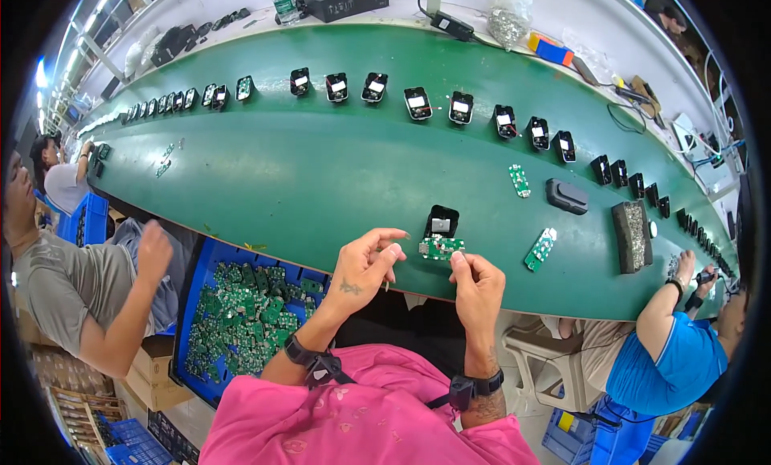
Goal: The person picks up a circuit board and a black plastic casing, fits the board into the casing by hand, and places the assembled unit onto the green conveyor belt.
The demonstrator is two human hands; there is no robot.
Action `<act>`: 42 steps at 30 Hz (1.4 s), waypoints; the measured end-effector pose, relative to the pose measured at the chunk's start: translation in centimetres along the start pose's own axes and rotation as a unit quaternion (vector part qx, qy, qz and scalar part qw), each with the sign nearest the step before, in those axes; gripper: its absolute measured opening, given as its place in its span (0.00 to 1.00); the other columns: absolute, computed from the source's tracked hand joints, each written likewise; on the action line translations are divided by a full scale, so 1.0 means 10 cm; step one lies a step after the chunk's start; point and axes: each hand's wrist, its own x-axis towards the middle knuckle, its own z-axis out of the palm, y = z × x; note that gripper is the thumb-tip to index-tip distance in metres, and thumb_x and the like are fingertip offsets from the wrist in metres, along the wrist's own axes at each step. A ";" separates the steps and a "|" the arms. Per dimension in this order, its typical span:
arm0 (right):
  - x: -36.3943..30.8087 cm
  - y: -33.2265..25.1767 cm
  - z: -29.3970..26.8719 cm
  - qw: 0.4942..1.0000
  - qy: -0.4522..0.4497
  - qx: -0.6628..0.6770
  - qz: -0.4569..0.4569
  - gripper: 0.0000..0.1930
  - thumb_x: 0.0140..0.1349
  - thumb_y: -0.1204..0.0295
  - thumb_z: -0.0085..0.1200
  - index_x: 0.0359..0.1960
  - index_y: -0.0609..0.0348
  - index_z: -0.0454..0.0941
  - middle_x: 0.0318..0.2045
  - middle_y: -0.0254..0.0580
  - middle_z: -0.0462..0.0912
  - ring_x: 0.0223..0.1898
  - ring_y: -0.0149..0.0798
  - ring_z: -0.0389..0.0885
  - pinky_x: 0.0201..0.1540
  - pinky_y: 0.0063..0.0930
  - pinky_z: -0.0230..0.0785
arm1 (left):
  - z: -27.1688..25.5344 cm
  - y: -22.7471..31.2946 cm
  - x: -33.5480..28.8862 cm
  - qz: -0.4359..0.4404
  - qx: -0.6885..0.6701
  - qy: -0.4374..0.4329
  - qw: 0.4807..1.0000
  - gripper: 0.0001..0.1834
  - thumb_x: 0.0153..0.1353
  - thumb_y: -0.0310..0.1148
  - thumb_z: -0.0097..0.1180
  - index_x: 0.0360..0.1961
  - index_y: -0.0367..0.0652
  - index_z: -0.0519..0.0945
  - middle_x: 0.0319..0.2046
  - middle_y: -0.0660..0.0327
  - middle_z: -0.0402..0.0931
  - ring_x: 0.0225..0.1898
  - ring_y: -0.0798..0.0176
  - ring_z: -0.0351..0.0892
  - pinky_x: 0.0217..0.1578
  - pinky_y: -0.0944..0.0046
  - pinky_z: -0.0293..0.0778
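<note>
My right hand (480, 290) pinches the right end of a green circuit board (438, 249) between thumb and fingers. Just behind the board, a black plastic housing (454, 214) with a silvery block inside sits near the bench's front edge. To the left of the board is my left hand (361, 271), its thumb and index finger apart and nothing visible between them. Two more green boards lie to the right: one close by (540, 250), another farther back (520, 181). A closed black case (567, 196) rests beside the farther one.
A long row of black housings (418, 104) curves across the green bench (321, 176). A dark foam block (632, 238) stands at right. Below the bench, a blue crate (186, 336) holds many boards. Co-workers sit at left (72, 304) and right (666, 360).
</note>
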 end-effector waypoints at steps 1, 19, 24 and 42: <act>0.01 0.01 0.00 1.000 -0.003 0.009 -0.001 0.13 0.68 0.68 0.58 0.29 0.66 0.83 0.18 0.26 0.75 0.21 0.19 0.64 0.23 0.19 0.53 | 0.02 0.00 0.00 0.014 0.027 0.001 1.000 0.17 0.71 0.33 0.52 0.55 0.34 0.78 0.36 0.60 0.82 0.26 0.75 0.76 0.28 0.74 0.73; -0.01 0.06 0.01 0.973 0.054 -0.174 -0.143 0.14 0.67 0.69 0.56 0.27 0.68 0.79 0.17 0.52 0.74 0.17 0.43 0.71 0.25 0.38 0.62 | 0.24 0.15 0.41 0.199 0.299 -0.042 0.932 0.24 0.55 0.29 0.69 0.54 0.42 0.80 0.52 0.56 0.74 0.33 0.62 0.80 0.33 0.65 0.77; 0.02 0.08 0.04 0.977 0.036 -0.161 -0.132 0.14 0.67 0.69 0.56 0.27 0.68 0.80 0.17 0.49 0.75 0.18 0.39 0.72 0.25 0.36 0.63 | 0.32 -0.06 0.48 0.383 0.376 0.014 0.844 0.11 0.55 0.32 0.67 0.39 0.41 0.83 0.37 0.55 0.77 0.37 0.52 0.80 0.36 0.56 0.77; 0.01 0.09 -0.02 0.990 0.031 -0.120 -0.065 0.18 0.70 0.67 0.53 0.25 0.70 0.79 0.14 0.36 0.75 0.18 0.28 0.70 0.24 0.28 0.60 | 0.39 -0.19 0.56 0.486 0.541 0.013 0.686 0.12 0.60 0.38 0.59 0.35 0.40 0.78 0.37 0.58 0.75 0.41 0.58 0.76 0.41 0.61 0.75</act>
